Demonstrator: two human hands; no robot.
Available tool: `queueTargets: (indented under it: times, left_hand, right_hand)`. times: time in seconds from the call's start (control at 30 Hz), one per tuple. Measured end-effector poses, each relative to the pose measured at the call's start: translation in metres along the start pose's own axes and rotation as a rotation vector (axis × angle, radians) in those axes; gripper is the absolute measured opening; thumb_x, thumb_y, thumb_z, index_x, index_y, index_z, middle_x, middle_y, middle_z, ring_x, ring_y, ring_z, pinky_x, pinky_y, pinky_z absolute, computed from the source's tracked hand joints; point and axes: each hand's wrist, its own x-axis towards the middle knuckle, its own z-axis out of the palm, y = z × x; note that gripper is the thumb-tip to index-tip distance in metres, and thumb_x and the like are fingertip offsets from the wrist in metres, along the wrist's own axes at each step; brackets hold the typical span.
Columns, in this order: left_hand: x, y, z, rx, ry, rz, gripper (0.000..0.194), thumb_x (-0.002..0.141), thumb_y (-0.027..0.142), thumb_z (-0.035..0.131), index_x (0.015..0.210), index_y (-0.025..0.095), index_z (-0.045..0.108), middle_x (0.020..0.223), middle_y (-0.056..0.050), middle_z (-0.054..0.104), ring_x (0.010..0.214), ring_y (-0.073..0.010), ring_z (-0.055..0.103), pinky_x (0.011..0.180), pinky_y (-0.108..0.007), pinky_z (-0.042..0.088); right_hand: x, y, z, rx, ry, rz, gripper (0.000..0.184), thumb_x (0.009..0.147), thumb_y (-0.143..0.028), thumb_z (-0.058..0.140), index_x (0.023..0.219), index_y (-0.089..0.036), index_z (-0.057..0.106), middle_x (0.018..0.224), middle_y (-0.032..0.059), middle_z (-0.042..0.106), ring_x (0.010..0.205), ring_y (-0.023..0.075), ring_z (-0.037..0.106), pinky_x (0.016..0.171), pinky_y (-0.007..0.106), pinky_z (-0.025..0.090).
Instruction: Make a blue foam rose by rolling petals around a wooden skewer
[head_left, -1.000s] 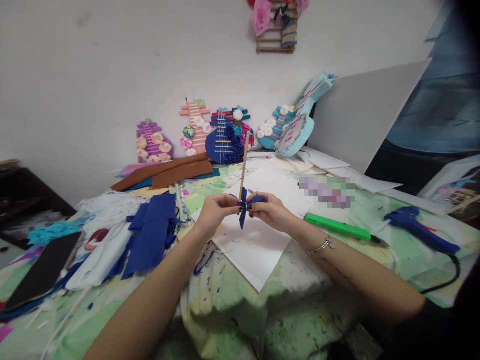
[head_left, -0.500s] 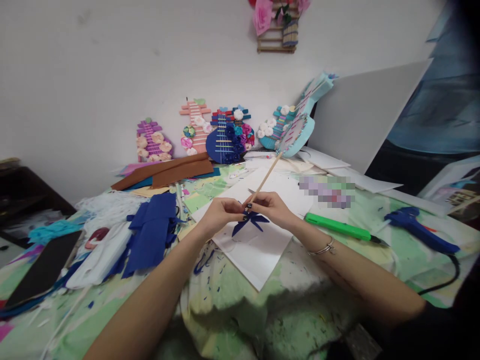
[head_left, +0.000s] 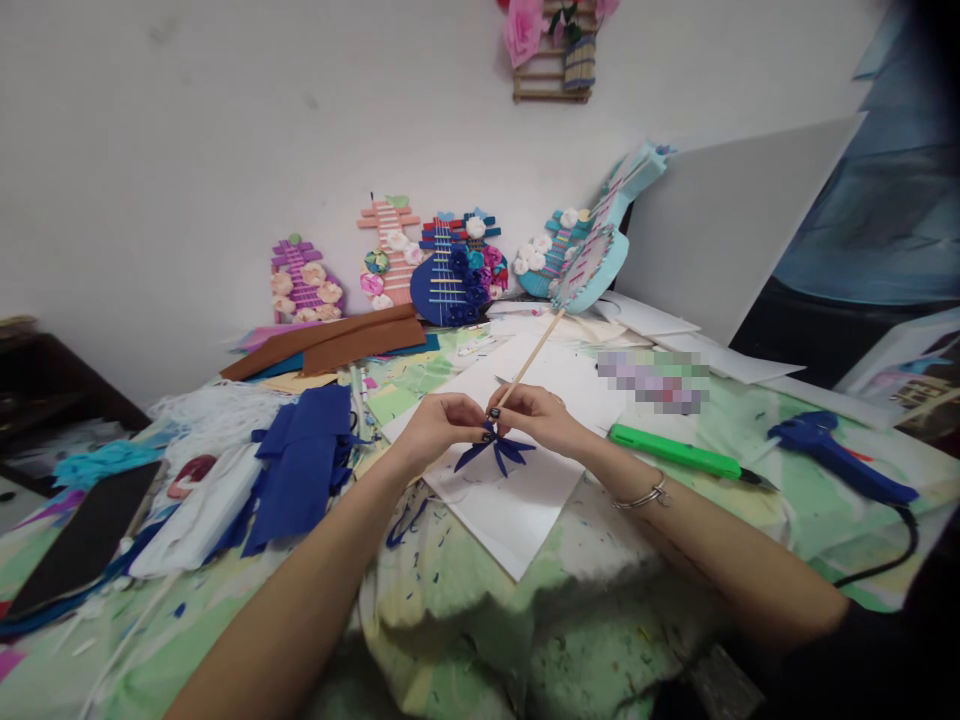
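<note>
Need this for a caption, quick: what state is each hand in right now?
Left hand: closed, pinching the blue petals near their top.
Right hand: closed, holding the wooden stick near its lower end.

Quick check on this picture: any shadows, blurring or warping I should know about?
In the head view, the upper right corner falls to black; in the head view, a lilac item beyond the green cutter is pixelated; in the head view, the front of the tablecloth lies in shadow; in the head view, the blue petals show clearly, though fingertips hide their top.
</note>
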Motion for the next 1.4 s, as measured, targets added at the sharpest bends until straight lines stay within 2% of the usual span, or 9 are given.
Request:
queueTargets:
  times: [0.2, 0.47, 0.7, 0.93, 1.13, 1.4]
  left_hand:
    - [-0.003, 0.006, 0.001, -0.018, 0.051, -0.023, 0.038, 0.053, 0.019, 0.081, 0.075, 0.016, 0.05, 0.061, -0.003, 0.071, 0.06, -0.0181, 0.066, 0.063, -0.029, 0.049]
    - [-0.002, 0.003, -0.001, -0.057, -0.04, 0.007, 0.035, 0.057, 0.023, 0.08, 0.075, 0.015, 0.052, 0.067, -0.006, 0.072, 0.068, -0.0201, 0.068, 0.068, -0.031, 0.048]
    - [-0.001, 0.001, -0.001, -0.101, -0.078, -0.003, 0.034, 0.057, 0.02, 0.08, 0.077, 0.014, 0.053, 0.073, -0.008, 0.072, 0.069, -0.0185, 0.067, 0.068, -0.03, 0.047]
    - [-0.001, 0.002, -0.001, -0.092, -0.088, -0.005, 0.031, 0.059, 0.02, 0.079, 0.077, 0.015, 0.054, 0.067, -0.004, 0.07, 0.063, -0.0148, 0.064, 0.064, -0.026, 0.044]
    - [-0.001, 0.002, -0.001, -0.094, -0.09, -0.015, 0.032, 0.057, 0.019, 0.079, 0.076, 0.015, 0.054, 0.065, -0.003, 0.069, 0.063, -0.015, 0.064, 0.066, -0.028, 0.045]
    - [-0.001, 0.001, -0.003, -0.064, -0.092, -0.002, 0.031, 0.058, 0.018, 0.078, 0.077, 0.014, 0.054, 0.066, -0.002, 0.066, 0.063, -0.0136, 0.062, 0.066, -0.027, 0.045]
  right_hand:
    - [0.0, -0.003, 0.003, 0.084, 0.002, 0.026, 0.025, 0.076, -0.038, 0.064, 0.083, -0.015, 0.059, 0.061, -0.0017, 0.056, 0.056, 0.0098, 0.053, 0.056, 0.023, 0.044]
    - [-0.001, -0.005, 0.002, 0.163, 0.002, 0.033, 0.023, 0.074, -0.036, 0.067, 0.08, -0.014, 0.063, 0.06, -0.0026, 0.055, 0.055, 0.0086, 0.05, 0.056, 0.023, 0.04]
    - [-0.001, -0.007, 0.0, 0.103, 0.045, 0.065, 0.025, 0.064, -0.036, 0.076, 0.07, -0.012, 0.068, 0.065, 0.0016, 0.063, 0.056, 0.0102, 0.053, 0.055, 0.025, 0.043]
    - [-0.002, -0.009, 0.003, 0.1, 0.112, 0.026, 0.027, 0.073, -0.04, 0.067, 0.077, -0.015, 0.058, 0.056, -0.0005, 0.063, 0.047, 0.01, 0.055, 0.045, 0.022, 0.039]
    - [-0.001, -0.008, 0.001, 0.058, 0.077, 0.017, 0.031, 0.069, -0.042, 0.07, 0.072, -0.015, 0.057, 0.06, 0.0021, 0.065, 0.049, 0.0112, 0.058, 0.044, 0.021, 0.039]
    - [-0.001, -0.01, 0.0, -0.021, 0.07, 0.037, 0.029, 0.067, -0.04, 0.072, 0.066, -0.013, 0.06, 0.053, 0.0011, 0.061, 0.047, 0.0101, 0.055, 0.042, 0.02, 0.034]
